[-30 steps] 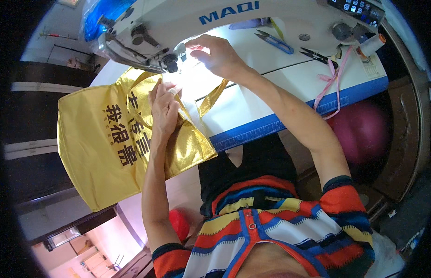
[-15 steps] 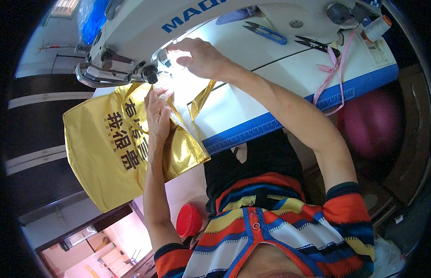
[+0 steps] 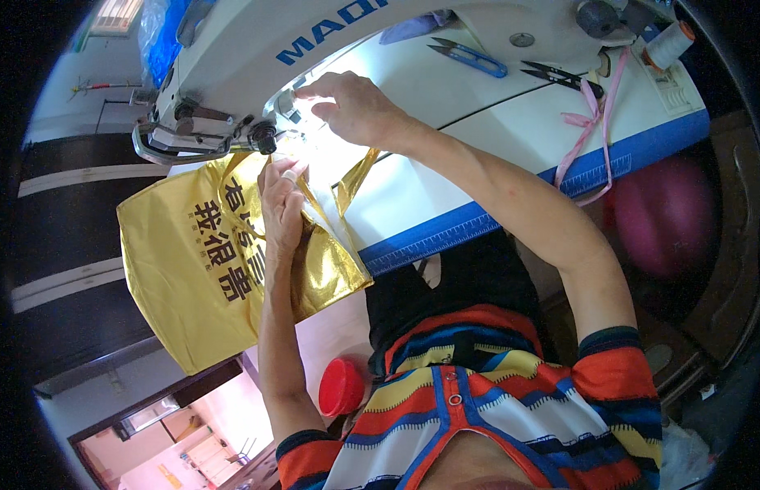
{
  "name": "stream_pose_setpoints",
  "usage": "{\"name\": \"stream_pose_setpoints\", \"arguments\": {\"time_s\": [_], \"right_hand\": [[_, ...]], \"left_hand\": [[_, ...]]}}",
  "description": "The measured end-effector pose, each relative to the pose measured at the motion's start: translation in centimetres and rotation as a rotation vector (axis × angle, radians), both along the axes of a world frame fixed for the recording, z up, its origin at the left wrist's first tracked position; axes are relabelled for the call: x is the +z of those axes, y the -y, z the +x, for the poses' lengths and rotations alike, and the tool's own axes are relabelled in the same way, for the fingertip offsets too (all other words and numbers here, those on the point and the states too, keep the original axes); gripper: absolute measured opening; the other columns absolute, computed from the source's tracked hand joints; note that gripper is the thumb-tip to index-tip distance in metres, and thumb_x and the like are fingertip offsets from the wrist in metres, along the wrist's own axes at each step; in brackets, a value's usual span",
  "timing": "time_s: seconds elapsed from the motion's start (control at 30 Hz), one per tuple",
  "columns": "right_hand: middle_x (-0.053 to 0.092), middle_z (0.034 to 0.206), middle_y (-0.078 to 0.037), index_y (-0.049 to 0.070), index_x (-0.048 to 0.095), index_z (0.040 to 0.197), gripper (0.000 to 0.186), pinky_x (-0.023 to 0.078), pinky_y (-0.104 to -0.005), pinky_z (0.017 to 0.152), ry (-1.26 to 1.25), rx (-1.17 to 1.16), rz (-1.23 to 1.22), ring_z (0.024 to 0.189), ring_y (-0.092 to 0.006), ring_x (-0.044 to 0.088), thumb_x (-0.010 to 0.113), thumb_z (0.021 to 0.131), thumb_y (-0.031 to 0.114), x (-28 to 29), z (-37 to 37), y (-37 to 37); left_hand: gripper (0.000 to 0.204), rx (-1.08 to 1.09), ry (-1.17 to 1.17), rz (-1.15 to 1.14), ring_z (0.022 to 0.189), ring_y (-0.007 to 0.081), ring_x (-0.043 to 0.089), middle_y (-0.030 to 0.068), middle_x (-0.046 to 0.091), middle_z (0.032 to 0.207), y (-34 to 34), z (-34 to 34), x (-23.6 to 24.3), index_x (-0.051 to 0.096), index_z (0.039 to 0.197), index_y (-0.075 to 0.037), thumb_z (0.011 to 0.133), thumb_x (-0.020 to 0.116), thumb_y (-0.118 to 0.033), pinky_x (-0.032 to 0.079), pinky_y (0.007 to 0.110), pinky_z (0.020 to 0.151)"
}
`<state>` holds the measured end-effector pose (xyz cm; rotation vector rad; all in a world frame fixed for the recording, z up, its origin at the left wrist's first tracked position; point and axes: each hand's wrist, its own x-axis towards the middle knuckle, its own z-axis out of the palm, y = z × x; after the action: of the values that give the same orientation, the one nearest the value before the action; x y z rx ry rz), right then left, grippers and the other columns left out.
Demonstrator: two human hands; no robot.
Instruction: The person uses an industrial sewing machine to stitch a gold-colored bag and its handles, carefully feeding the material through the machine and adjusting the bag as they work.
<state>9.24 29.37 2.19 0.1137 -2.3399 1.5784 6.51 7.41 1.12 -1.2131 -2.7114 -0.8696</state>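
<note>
My left hand (image 3: 282, 200) presses and grips the upper edge of a shiny gold bag (image 3: 184, 269) just below the sewing machine's needle area. A small white band shows on one of its fingers. The bag hangs over the table's left front, dark printed characters on its side, and its gold strap (image 3: 355, 181) loops out to the right. My right hand (image 3: 354, 106) is raised beside the head of the white sewing machine (image 3: 225, 65). Its index finger reaches toward a small lamp (image 3: 284, 104), thumb apart, with nothing visible between them. Bright glare hides the needle and the stitching spot.
Blue thread snips (image 3: 470, 59) and black thread snips (image 3: 560, 79) lie on the white table beside a pink ribbon (image 3: 588, 122). A thread cone (image 3: 668, 45) stands at the far right. Blue measuring tape (image 3: 445, 237) runs along the front edge. A red container (image 3: 341, 387) sits below.
The whole view has shifted slightly. Both hands keep nearly the same places at the machine, and the bag stays under my left hand.
</note>
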Motion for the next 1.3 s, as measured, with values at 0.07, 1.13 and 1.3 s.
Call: {"name": "stream_pose_setpoints", "arguments": {"time_s": [0.07, 1.13, 1.3], "right_hand": [[0.061, 0.116, -0.014, 0.006, 0.062, 0.115, 0.027, 0.044, -0.038, 0.099, 0.019, 0.015, -0.034, 0.109, -0.0252, 0.057, 0.051, 0.09, 0.01, 0.1, 0.2, 0.0], [0.059, 0.122, -0.013, 0.007, 0.059, 0.118, 0.029, 0.044, -0.0403, 0.099, -0.025, -0.078, 0.057, 0.115, -0.0281, 0.055, 0.052, 0.09, 0.007, -0.3, -0.5, 0.9], [0.059, 0.122, -0.012, 0.008, 0.058, 0.12, 0.031, 0.045, -0.0397, 0.098, -0.087, -0.068, 0.0, 0.114, -0.0288, 0.056, 0.053, 0.089, 0.005, -1.4, -1.1, 1.0]], "left_hand": [[0.044, 0.011, 0.014, 0.0, 0.108, 0.0298, 0.043, 0.0157, 0.054, 0.109, 0.0, 0.0, 0.0, 0.062, 0.102, 0.009, 0.071, 0.041, -0.015, 0.032, 0.039, 0.101], [0.044, -0.046, -0.071, 0.007, 0.11, 0.0302, 0.042, 0.0152, 0.053, 0.112, 0.7, -0.5, -0.6, 0.062, 0.103, 0.008, 0.072, 0.042, -0.015, 0.031, 0.038, 0.102], [0.044, 0.021, 0.013, 0.023, 0.111, 0.0304, 0.042, 0.0144, 0.054, 0.112, 0.5, -0.2, -0.5, 0.062, 0.104, 0.007, 0.071, 0.042, -0.015, 0.029, 0.038, 0.103]]}}
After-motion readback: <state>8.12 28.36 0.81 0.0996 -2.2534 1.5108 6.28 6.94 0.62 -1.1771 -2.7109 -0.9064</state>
